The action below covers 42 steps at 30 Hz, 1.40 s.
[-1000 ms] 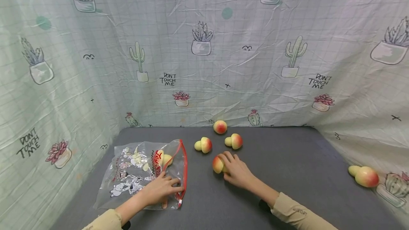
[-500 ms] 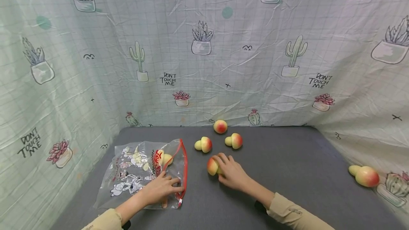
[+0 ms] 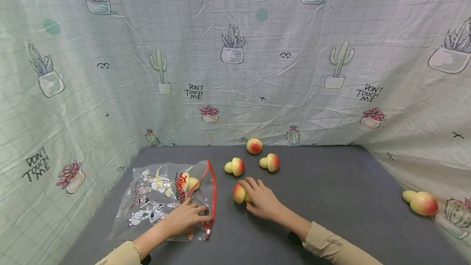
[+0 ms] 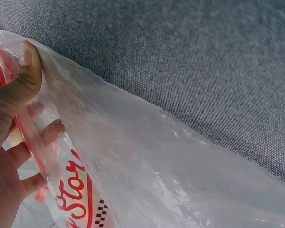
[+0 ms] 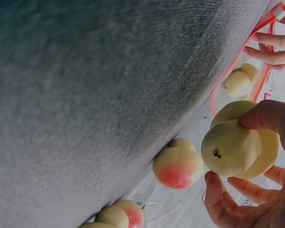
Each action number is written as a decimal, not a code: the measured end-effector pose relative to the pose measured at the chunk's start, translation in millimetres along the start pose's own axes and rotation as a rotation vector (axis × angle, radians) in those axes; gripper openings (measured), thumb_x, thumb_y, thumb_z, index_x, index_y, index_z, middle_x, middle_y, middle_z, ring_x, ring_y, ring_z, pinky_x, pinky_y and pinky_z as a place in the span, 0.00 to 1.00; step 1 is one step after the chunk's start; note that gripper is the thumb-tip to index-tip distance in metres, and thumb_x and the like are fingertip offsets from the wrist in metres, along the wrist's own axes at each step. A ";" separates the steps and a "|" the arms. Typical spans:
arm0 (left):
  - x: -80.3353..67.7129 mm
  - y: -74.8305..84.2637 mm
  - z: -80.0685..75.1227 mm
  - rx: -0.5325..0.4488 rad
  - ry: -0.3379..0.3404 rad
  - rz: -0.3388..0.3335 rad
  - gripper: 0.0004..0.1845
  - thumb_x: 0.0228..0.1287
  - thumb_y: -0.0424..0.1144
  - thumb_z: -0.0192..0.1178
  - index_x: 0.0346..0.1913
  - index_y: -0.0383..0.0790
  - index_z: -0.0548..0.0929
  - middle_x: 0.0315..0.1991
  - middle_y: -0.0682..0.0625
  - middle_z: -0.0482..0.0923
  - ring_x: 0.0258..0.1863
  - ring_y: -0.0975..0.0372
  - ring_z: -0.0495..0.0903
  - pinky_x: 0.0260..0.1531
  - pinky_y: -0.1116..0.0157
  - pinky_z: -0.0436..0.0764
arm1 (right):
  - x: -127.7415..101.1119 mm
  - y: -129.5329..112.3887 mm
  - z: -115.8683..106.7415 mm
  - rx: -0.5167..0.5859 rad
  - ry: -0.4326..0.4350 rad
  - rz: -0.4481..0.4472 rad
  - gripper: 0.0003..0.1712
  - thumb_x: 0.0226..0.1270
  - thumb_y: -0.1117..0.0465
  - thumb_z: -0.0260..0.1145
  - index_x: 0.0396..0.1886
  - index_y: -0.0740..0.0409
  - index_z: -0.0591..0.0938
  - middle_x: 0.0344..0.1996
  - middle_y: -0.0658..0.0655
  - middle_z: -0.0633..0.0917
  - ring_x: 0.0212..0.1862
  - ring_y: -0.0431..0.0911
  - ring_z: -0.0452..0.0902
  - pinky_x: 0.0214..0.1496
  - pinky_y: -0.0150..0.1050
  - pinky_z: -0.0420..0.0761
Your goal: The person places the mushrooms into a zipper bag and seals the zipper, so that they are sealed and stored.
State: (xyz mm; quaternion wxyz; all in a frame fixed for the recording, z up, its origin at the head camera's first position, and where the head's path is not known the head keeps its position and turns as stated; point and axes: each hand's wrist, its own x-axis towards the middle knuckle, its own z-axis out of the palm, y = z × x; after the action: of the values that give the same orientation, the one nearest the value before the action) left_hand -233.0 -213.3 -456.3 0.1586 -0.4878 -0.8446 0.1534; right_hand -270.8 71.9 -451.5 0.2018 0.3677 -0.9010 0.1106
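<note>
Mushroom [image 3: 238, 192] — pinched in right hand [image 3: 260, 200], red-edged bag [image 3: 156, 195] — gripped in left hand [image 3: 187, 217]

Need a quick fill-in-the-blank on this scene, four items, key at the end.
1. The left hand holds the clear bag near its opening, whose zipper strip is ____.
2. The right hand grips a ____-shaped yellow-and-red piece.
3. Grouped between it and the printed backdrop lie ____ similar pieces.
4. In the head view, a lone piece lies near the gray surface's ____ edge.

Missing words: red; mushroom; three; right.
</note>
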 end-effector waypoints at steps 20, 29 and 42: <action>2.2 -0.3 -2.7 -0.003 -0.048 -0.018 0.39 0.21 0.56 0.62 0.52 0.64 0.73 0.44 0.56 0.75 0.34 0.62 0.75 0.40 0.51 0.74 | 15.5 -13.2 8.7 -0.051 -0.030 -0.039 0.33 0.47 0.58 0.64 0.57 0.48 0.66 0.50 0.53 0.71 0.34 0.46 0.67 0.26 0.34 0.68; 1.0 0.6 -1.1 0.021 -0.026 -0.015 0.36 0.25 0.55 0.61 0.51 0.65 0.73 0.43 0.57 0.74 0.31 0.63 0.74 0.37 0.54 0.74 | 26.6 -21.2 15.6 -0.063 -0.059 -0.057 0.33 0.48 0.57 0.63 0.57 0.48 0.65 0.50 0.52 0.70 0.33 0.45 0.66 0.25 0.32 0.66; 1.6 0.9 -2.1 -0.001 -0.062 -0.027 0.34 0.28 0.53 0.60 0.51 0.64 0.74 0.44 0.57 0.75 0.33 0.63 0.75 0.38 0.53 0.73 | 43.5 -33.0 26.7 -0.070 -0.081 -0.075 0.33 0.47 0.58 0.65 0.56 0.48 0.67 0.50 0.52 0.71 0.34 0.45 0.67 0.21 0.30 0.65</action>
State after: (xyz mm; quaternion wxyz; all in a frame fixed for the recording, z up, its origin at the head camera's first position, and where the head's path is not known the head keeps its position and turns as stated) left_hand -232.2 -211.3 -454.6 0.1342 -0.4716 -0.8557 0.1656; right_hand -283.1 12.5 -454.4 0.1818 0.3980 -0.8974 0.0567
